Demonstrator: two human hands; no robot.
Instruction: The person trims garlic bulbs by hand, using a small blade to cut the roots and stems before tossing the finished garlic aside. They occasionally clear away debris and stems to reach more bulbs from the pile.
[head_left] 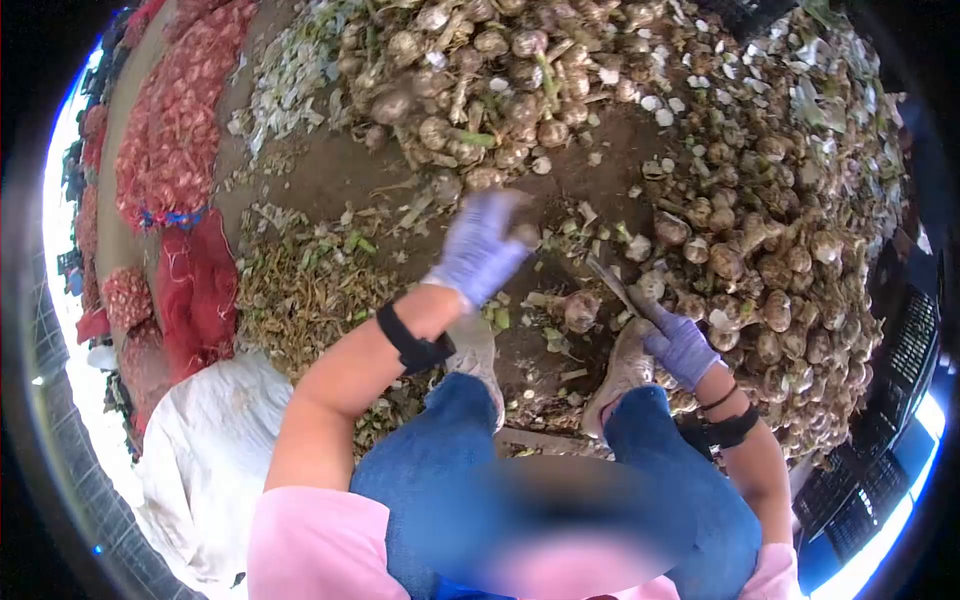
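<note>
My left hand (480,245), in a purple glove, is smeared by motion over the dirt floor, so I cannot tell whether it grips the roundish brown garlic bulb (526,236) at its fingers. In my right hand (684,350), also gloved in purple, is a long-bladed cutting tool (614,284), its narrow dark blade pointing up and left. The right fingers are wrapped round its handle by my right shoe. A loose garlic bulb (580,311) lies on the ground between my feet. Just beyond my left hand begins a heap of untrimmed garlic (500,60).
Along the right side spreads a big pile of garlic bulbs (775,260). Cut stalks and leaves (310,270) cover the ground at left. Red mesh sacks (180,130) filled with garlic stand farther left, near a white sack (215,450). Black crates (880,400) are at the right edge.
</note>
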